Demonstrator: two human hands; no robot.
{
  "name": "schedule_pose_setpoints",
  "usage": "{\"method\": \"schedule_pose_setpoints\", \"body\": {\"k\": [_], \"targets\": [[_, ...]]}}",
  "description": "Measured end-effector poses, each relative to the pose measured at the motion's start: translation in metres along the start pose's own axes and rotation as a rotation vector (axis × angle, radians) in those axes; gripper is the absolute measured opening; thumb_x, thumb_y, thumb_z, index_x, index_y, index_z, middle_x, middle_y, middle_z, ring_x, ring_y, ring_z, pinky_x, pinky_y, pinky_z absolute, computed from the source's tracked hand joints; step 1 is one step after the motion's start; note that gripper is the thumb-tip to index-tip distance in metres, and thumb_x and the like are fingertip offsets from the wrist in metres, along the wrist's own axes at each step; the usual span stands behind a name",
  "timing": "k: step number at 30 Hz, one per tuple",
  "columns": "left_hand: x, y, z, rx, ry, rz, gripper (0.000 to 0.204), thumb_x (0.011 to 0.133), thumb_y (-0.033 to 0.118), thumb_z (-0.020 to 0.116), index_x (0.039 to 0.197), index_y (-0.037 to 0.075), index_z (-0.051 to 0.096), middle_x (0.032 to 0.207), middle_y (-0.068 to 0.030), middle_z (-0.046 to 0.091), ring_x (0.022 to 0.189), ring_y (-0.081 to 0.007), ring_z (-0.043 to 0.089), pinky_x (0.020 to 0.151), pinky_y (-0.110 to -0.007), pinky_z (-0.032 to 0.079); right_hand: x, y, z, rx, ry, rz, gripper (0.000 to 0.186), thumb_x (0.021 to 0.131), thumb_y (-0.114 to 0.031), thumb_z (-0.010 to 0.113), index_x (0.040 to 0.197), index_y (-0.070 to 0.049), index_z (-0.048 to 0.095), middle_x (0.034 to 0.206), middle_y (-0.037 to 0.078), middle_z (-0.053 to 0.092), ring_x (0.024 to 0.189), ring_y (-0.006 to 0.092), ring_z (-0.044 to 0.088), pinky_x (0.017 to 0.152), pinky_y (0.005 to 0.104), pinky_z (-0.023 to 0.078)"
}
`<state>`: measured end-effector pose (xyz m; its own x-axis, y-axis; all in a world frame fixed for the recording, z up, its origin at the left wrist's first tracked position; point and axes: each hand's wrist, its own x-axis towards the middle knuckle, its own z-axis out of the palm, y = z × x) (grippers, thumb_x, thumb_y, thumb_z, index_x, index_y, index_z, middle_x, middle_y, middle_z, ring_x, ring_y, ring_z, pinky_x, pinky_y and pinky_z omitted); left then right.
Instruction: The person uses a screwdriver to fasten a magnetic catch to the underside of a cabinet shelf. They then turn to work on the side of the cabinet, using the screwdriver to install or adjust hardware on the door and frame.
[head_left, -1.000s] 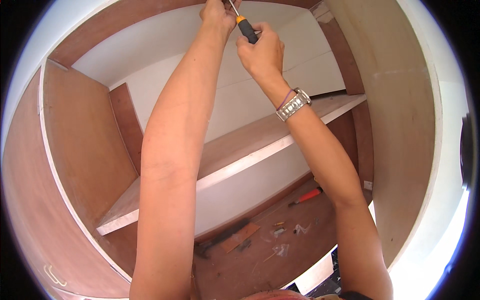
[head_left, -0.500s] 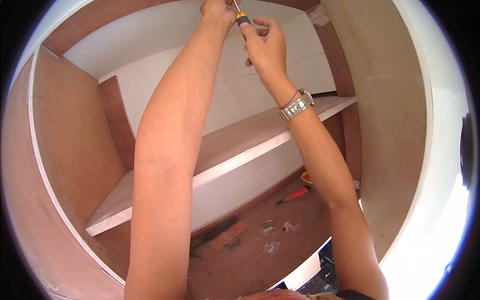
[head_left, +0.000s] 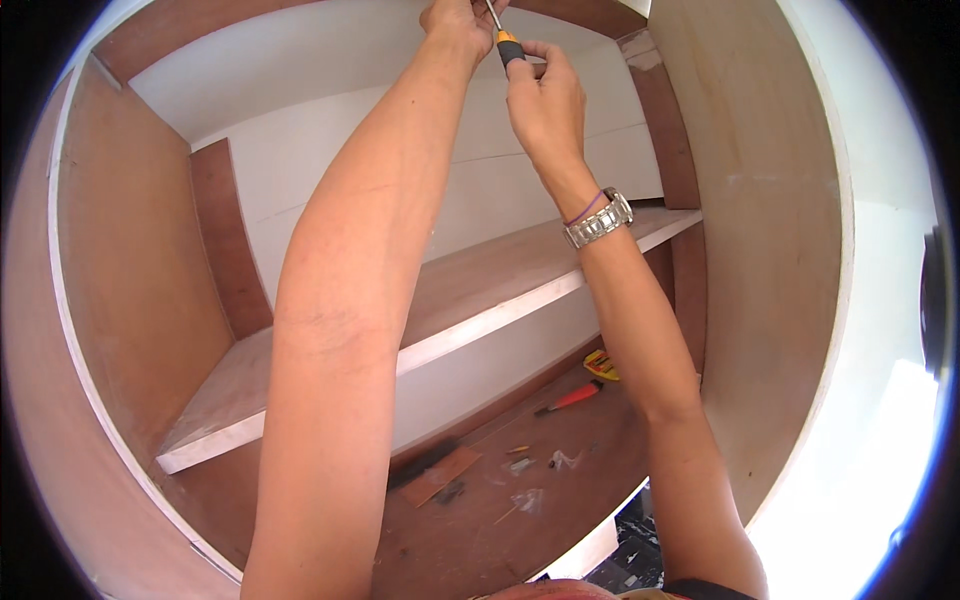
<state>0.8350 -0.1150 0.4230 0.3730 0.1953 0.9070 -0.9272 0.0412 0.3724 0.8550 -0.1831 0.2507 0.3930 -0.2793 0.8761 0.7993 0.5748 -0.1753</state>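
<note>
In my right hand [head_left: 548, 100] is a screwdriver [head_left: 511, 46] with a black and yellow handle; my thumb and fingers close on the handle's lower end. Its metal shaft points up and left, past the fingers of my left hand [head_left: 462, 24]. That hand is raised at the top edge, partly cut off by the picture. Its visible fingers are curled beside the shaft, and what they hold, if anything, is hidden. The screwdriver's tip lies at or beyond the edge, so what it touches does not show.
Both arms reach into a brown wooden cabinet with a white-edged middle shelf [head_left: 490, 322]. On the cabinet floor [head_left: 450, 545] lie a red-handled tool [head_left: 578, 395], a yellow object [head_left: 600, 364], a brown flat piece [head_left: 440, 475] and plastic scraps [head_left: 528, 500]. A side panel [head_left: 765, 250] stands to the right.
Both hands and the screwdriver have shifted slightly right in the picture. The fingers of my right hand, more spread before, have drawn in round the handle. The view has moved a little too.
</note>
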Motion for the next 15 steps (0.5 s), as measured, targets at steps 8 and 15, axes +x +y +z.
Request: {"method": "schedule_pose_setpoints", "body": {"k": [8, 15], "targets": [[-0.011, 0.003, 0.003, 0.054, 0.006, 0.027, 0.021, 0.105, 0.020, 0.059, 0.114, 0.003, 0.067, 0.098, -0.0096, 0.073, 0.092, -0.0243, 0.072, 0.088, -0.038, 0.060, -0.008, 0.003, -0.011, -0.234, -0.049, -0.236, 0.041, 0.083, -0.014, 0.063, 0.119, 0.006, 0.058, 0.111, 0.029, 0.062, 0.104, 0.0428, 0.062, 0.092, 0.0473, 0.050], [-0.018, 0.005, 0.004, -0.029, 0.055, 0.013, 0.018, 0.103, 0.012, 0.058, 0.114, 0.001, 0.066, 0.101, -0.0118, 0.071, 0.093, -0.0254, 0.071, 0.091, -0.038, 0.058, 0.049, 0.005, -0.011, -0.076, 0.169, -0.479, 0.033, 0.086, -0.020, 0.068, 0.108, 0.003, 0.058, 0.087, 0.016, 0.067, 0.071, 0.0278, 0.064, 0.066, 0.0381, 0.051]]}}
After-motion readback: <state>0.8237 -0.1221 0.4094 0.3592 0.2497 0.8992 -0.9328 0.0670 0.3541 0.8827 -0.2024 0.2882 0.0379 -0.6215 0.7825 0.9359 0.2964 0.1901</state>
